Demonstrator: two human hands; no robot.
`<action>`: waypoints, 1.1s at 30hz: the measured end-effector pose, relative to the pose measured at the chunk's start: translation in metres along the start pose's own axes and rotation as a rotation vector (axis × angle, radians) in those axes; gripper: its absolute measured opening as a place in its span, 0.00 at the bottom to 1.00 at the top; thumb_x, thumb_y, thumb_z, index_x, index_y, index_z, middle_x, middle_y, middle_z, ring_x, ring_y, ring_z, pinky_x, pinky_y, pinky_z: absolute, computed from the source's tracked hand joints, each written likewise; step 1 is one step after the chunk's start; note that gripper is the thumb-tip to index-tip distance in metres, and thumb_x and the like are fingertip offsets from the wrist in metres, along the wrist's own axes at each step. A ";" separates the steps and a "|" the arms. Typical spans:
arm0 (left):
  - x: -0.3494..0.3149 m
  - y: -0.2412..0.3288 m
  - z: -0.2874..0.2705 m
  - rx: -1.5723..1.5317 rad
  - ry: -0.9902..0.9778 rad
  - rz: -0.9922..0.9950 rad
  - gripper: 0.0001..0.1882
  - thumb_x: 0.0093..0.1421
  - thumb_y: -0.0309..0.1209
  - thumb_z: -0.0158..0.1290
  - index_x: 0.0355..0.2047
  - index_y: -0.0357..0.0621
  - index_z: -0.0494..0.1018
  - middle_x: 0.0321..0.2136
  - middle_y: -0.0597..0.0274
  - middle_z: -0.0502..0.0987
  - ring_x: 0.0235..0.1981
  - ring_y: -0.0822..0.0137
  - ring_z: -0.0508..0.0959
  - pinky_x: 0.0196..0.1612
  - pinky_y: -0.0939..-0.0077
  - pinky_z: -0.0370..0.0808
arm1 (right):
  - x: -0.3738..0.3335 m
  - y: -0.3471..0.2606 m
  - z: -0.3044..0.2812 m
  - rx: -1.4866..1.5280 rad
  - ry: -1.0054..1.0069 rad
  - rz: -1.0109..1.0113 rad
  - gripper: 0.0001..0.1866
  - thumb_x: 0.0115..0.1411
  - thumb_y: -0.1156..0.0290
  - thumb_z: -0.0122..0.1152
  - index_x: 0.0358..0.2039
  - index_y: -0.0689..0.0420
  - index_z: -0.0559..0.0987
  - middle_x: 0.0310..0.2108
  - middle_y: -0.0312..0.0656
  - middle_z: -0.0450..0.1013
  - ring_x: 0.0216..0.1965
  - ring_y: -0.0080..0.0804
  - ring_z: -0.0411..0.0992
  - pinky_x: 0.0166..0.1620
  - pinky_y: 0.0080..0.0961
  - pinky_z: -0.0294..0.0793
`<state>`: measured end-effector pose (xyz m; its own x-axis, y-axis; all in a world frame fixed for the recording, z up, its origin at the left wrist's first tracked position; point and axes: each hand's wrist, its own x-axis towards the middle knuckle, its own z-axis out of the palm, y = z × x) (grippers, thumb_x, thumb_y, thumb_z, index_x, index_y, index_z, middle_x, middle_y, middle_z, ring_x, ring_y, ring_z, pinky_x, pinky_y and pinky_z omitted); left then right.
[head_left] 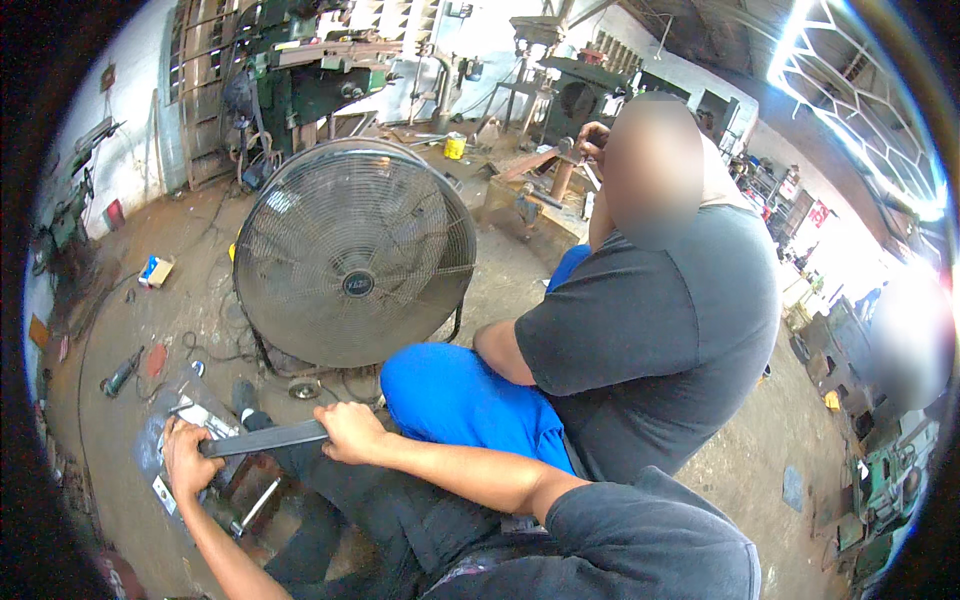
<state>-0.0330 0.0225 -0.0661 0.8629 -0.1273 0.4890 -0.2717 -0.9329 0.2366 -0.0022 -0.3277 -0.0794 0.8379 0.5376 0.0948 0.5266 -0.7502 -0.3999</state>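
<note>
Small blue-and-white box (156,270) lying on the concrete floor (190,250), out toward its left edge; red rectangular sign (114,213) low on the white wall beyond. One yellow container (455,146) far back near the machines. One big round floor fan (355,252), grey wire grille, upright mid-floor. One flat dark steel bar (265,438), long and narrow, dull grey, held level above the floor near its lower left. Left hand (185,460) clasped round the bar's left end, right hand (350,432) closed round its right end. One seated person in grey shirt (650,340) and blue trousers just beside. One grey power tool (122,372) lying left.
</note>
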 end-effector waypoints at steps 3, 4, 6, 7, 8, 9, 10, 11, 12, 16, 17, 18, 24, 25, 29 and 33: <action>0.005 0.009 -0.006 0.007 -0.094 -0.101 0.20 0.25 0.27 0.67 0.25 0.44 0.76 0.28 0.57 0.77 0.39 0.52 0.77 0.67 0.50 0.62 | 0.005 0.001 -0.006 -0.045 -0.079 0.034 0.22 0.46 0.64 0.71 0.39 0.61 0.77 0.37 0.54 0.79 0.41 0.54 0.79 0.45 0.50 0.80; 0.008 0.011 -0.007 0.064 -0.142 -0.149 0.20 0.27 0.29 0.67 0.26 0.45 0.77 0.29 0.55 0.78 0.40 0.51 0.78 0.68 0.51 0.62 | 0.005 0.001 -0.006 -0.067 -0.059 0.026 0.22 0.45 0.64 0.70 0.39 0.62 0.77 0.37 0.54 0.79 0.41 0.54 0.79 0.45 0.49 0.80; 0.008 0.016 -0.010 0.116 -0.276 -0.321 0.21 0.30 0.32 0.66 0.30 0.43 0.80 0.36 0.49 0.80 0.46 0.46 0.77 0.69 0.49 0.60 | 0.006 0.001 -0.006 -0.127 -0.128 0.065 0.21 0.46 0.64 0.69 0.40 0.61 0.79 0.38 0.55 0.80 0.41 0.55 0.79 0.47 0.49 0.80; 0.004 0.019 -0.010 0.140 -0.198 -0.156 0.24 0.31 0.34 0.64 0.34 0.42 0.81 0.42 0.46 0.81 0.50 0.45 0.77 0.68 0.49 0.61 | 0.006 0.002 -0.006 -0.148 -0.118 0.045 0.21 0.47 0.61 0.69 0.39 0.61 0.80 0.37 0.56 0.80 0.40 0.55 0.80 0.46 0.49 0.79; 0.007 0.018 -0.012 0.205 -0.337 -0.226 0.25 0.33 0.35 0.62 0.36 0.42 0.81 0.46 0.45 0.80 0.52 0.46 0.76 0.65 0.50 0.65 | 0.003 0.001 -0.005 -0.158 -0.046 -0.003 0.23 0.47 0.57 0.71 0.39 0.59 0.80 0.36 0.56 0.80 0.39 0.54 0.80 0.44 0.49 0.80; 0.001 0.022 -0.011 0.328 -0.189 -0.088 0.23 0.35 0.35 0.60 0.36 0.43 0.81 0.47 0.45 0.80 0.53 0.47 0.75 0.62 0.50 0.68 | 0.002 0.000 -0.004 -0.238 0.040 -0.037 0.19 0.44 0.65 0.68 0.37 0.59 0.80 0.33 0.53 0.80 0.37 0.52 0.81 0.41 0.47 0.81; 0.008 0.018 -0.013 0.202 -0.409 -0.294 0.22 0.36 0.35 0.61 0.36 0.46 0.82 0.45 0.47 0.80 0.54 0.47 0.75 0.59 0.51 0.70 | -0.001 -0.001 -0.003 -0.216 0.044 -0.016 0.19 0.46 0.61 0.70 0.37 0.58 0.80 0.33 0.52 0.80 0.37 0.51 0.81 0.40 0.47 0.81; 0.005 0.018 -0.014 0.189 -0.223 -0.101 0.22 0.37 0.37 0.65 0.37 0.48 0.82 0.41 0.51 0.80 0.51 0.49 0.76 0.62 0.53 0.69 | 0.000 -0.002 -0.002 -0.191 0.088 0.018 0.22 0.48 0.56 0.72 0.37 0.58 0.79 0.33 0.54 0.80 0.38 0.54 0.80 0.41 0.49 0.80; 0.007 0.017 -0.015 0.185 -0.212 -0.043 0.23 0.36 0.39 0.68 0.37 0.51 0.82 0.36 0.54 0.80 0.48 0.52 0.78 0.65 0.56 0.66 | -0.002 -0.005 -0.001 -0.113 0.140 -0.037 0.20 0.49 0.58 0.70 0.38 0.58 0.79 0.34 0.54 0.80 0.38 0.54 0.80 0.42 0.49 0.79; 0.005 0.018 -0.014 0.158 -0.235 -0.076 0.22 0.35 0.39 0.69 0.36 0.55 0.84 0.34 0.56 0.81 0.48 0.56 0.79 0.68 0.57 0.64 | 0.006 -0.011 0.005 -0.173 0.211 0.071 0.18 0.47 0.57 0.71 0.29 0.58 0.80 0.30 0.53 0.80 0.35 0.56 0.79 0.39 0.48 0.78; 0.004 0.019 -0.014 0.128 -0.242 -0.102 0.22 0.35 0.36 0.69 0.36 0.52 0.82 0.35 0.60 0.80 0.47 0.56 0.78 0.68 0.55 0.63 | 0.012 -0.009 0.005 -0.175 0.295 0.036 0.17 0.46 0.57 0.72 0.28 0.57 0.80 0.29 0.52 0.79 0.34 0.54 0.79 0.38 0.48 0.78; 0.003 0.021 -0.014 0.097 -0.153 -0.108 0.22 0.35 0.36 0.69 0.36 0.52 0.82 0.35 0.59 0.80 0.47 0.56 0.79 0.68 0.54 0.62 | 0.018 -0.005 0.005 -0.169 0.384 -0.046 0.17 0.45 0.57 0.73 0.27 0.57 0.80 0.28 0.50 0.79 0.33 0.53 0.79 0.37 0.48 0.78; 0.021 0.038 -0.005 0.148 -0.126 -0.369 0.19 0.41 0.41 0.64 0.36 0.52 0.85 0.36 0.57 0.84 0.49 0.59 0.80 0.69 0.54 0.62 | 0.114 0.052 -0.010 -0.335 0.366 -0.283 0.11 0.39 0.68 0.70 0.26 0.54 0.81 0.25 0.51 0.78 0.31 0.53 0.78 0.36 0.46 0.78; 0.028 0.040 0.000 0.158 -0.127 -0.457 0.19 0.42 0.42 0.64 0.35 0.50 0.85 0.36 0.58 0.84 0.49 0.60 0.80 0.69 0.53 0.60 | 0.146 0.056 -0.013 -0.349 0.361 -0.325 0.12 0.39 0.69 0.70 0.28 0.54 0.82 0.26 0.51 0.78 0.31 0.53 0.78 0.37 0.46 0.78; 0.059 0.041 0.017 0.213 0.035 -0.785 0.24 0.45 0.41 0.63 0.42 0.44 0.81 0.43 0.58 0.82 0.55 0.61 0.76 0.72 0.52 0.53 | 0.304 0.023 -0.020 -0.550 0.324 -0.424 0.10 0.47 0.71 0.67 0.32 0.50 0.83 0.36 0.48 0.79 0.43 0.49 0.78 0.43 0.43 0.78; 0.081 0.028 0.019 0.348 0.233 -1.089 0.26 0.52 0.37 0.60 0.49 0.38 0.74 0.46 0.53 0.76 0.55 0.56 0.72 0.71 0.49 0.50 | 0.448 -0.084 -0.006 -0.659 0.282 -0.903 0.09 0.55 0.75 0.58 0.35 0.49 0.82 0.40 0.45 0.79 0.45 0.47 0.76 0.46 0.43 0.78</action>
<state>0.0373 -0.0199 -0.0363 0.4594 0.8286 0.3201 0.7269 -0.5578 0.4006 0.3297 -0.0261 0.0021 0.0756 0.9382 0.3377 0.8544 -0.2355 0.4632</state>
